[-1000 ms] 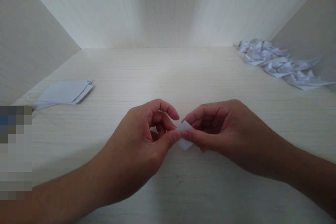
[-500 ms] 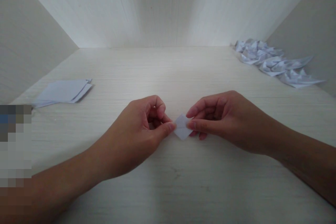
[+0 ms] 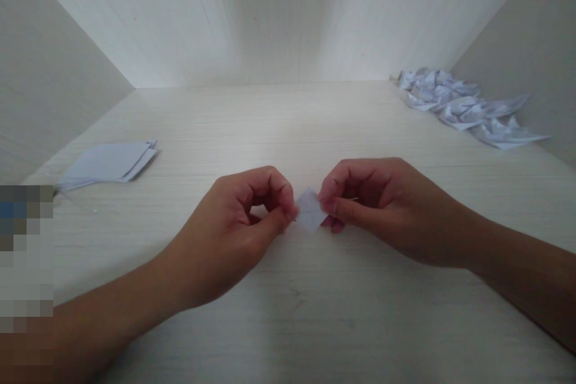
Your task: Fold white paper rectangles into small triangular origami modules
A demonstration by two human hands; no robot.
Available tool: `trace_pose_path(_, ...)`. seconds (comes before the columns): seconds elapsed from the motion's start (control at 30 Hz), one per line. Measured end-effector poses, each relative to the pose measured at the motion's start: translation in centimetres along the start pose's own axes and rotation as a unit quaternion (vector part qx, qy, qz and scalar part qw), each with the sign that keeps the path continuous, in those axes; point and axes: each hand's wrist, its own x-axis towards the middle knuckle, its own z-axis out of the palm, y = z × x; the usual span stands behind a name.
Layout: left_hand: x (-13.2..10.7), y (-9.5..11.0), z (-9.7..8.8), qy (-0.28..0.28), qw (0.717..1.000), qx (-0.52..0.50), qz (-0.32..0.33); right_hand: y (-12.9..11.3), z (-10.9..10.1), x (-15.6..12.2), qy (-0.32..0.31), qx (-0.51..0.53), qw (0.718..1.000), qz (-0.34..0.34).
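Between my two hands is a small folded piece of white paper (image 3: 310,211), shaped like a diamond with one corner pointing away from me. My left hand (image 3: 256,207) pinches its left corner between thumb and forefinger. At the opposite corner my right hand (image 3: 360,201) grips it the same way, with other fingers curled behind and below the paper. The fingertips cover both side corners. A faint crease runs across the paper's middle.
A stack of white paper sheets (image 3: 105,162) lies on the pale wooden table (image 3: 216,126) at the left. Several folded paper boats (image 3: 459,111) are bunched at the back right, by the side wall. Pale panels (image 3: 279,18) rise at the back and both sides.
The paper has shifted slightly away from me. My left forefinger has come down against the thumb, and my right forefinger has curled closer to the paper. The view has tilted a little.
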Motion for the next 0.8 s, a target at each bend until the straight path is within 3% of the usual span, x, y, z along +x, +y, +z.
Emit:
trace_pose_path(0.1,-0.08,-0.03,0.28,0.008,0.999,0.030,0.038,0.20,-0.11,0.00,0.012,-0.005,1.000,-0.020)
trace_pose_path(0.43,-0.20,-0.59,0.30,0.061,0.996,0.000,0.068,0.53,-0.07,-0.35,0.020,0.043,0.998,-0.043)
trace_pose_path(0.63,-0.37,-0.51,0.47,0.067,0.996,-0.013,0.062,0.51,0.01,-0.39,0.022,0.010,0.998,-0.056)
trace_pose_path(0.8,-0.54,-0.27,0.67,0.066,0.996,-0.037,0.056,0.20,0.29,-0.72,0.059,-0.064,0.989,-0.121)
